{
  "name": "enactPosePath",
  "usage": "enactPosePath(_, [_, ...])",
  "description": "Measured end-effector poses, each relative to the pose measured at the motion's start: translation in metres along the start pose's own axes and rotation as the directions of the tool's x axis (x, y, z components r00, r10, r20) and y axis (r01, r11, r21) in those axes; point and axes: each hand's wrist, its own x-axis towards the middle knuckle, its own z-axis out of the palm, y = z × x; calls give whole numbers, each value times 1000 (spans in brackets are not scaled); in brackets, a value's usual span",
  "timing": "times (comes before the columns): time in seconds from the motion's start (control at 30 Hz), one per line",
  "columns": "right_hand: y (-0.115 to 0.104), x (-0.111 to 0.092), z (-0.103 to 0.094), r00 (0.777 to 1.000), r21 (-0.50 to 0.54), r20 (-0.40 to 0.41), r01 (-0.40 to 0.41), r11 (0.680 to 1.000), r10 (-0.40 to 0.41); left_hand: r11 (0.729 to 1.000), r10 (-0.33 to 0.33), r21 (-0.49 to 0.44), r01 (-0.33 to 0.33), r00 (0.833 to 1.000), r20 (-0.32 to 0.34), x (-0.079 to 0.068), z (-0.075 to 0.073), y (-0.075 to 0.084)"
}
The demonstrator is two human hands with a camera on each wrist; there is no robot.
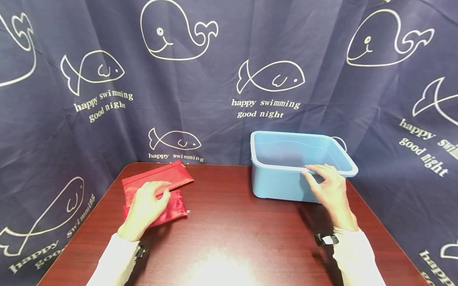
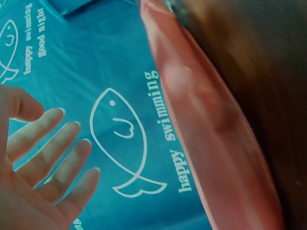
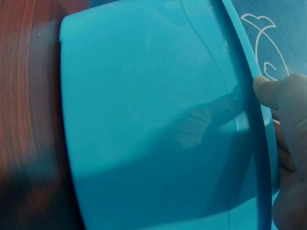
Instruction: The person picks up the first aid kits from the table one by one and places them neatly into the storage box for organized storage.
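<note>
Two flat red pouches [image 1: 180, 204] lie overlapping at the table's back left; the upper one is smooth and the lower one looks shiny. Just above them hovers my left hand [image 1: 144, 204], fingers spread and slightly bent. The left wrist view shows that hand [image 2: 53, 163] holding nothing, apart from a red pouch [image 2: 211, 124]. At the back right stands a blue plastic bin [image 1: 279, 180] with a pale rim. My right hand [image 1: 329, 192] grips its front rim, with the thumb outside and the fingers over the inner side. The thumb [image 3: 271, 91] shows on the rim in the right wrist view.
The brown wooden table [image 1: 222, 234] reaches back to a dark blue curtain [image 1: 222, 87] printed with whales, fish and words. A white handle [image 1: 340, 142] shows at the bin's far right side. Both wrists wear dark straps.
</note>
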Motion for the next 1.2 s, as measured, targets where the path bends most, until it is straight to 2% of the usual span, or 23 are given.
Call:
enactPosePath(0.2, [1, 0, 1, 1000, -4, -5, 5, 1000, -5, 1000, -4, 24, 4, 1000, -24, -9, -3, -14])
enactPosePath(0.5, [0, -1, 1, 1000, -4, -3, -6, 1000, 6, 999, -31, 45, 31, 1000, 7, -26, -7, -34])
enactPosePath(0.7, [0, 1, 1, 1000, -14, 12, -12, 1000, 12, 998, -36, 47, 34, 998, 51, -37, -11, -47])
enactPosePath(0.9, [0, 3, 1, 999, -23, 32, -29, 999, 30, 998, -45, 49, 38, 990, 132, -45, -16, -49])
enactPosePath(1.1, [0, 2, 1, 1000, -13, 13, -28, 1000, 28, 997, 7, 69, -21, 981, 192, -47, -16, -50])
enactPosePath(1.2, [-1, 2, 1, 1000, -3, 3, -23, 1000, 23, 997, 13, 66, -28, 978, 209, -47, -15, -51])
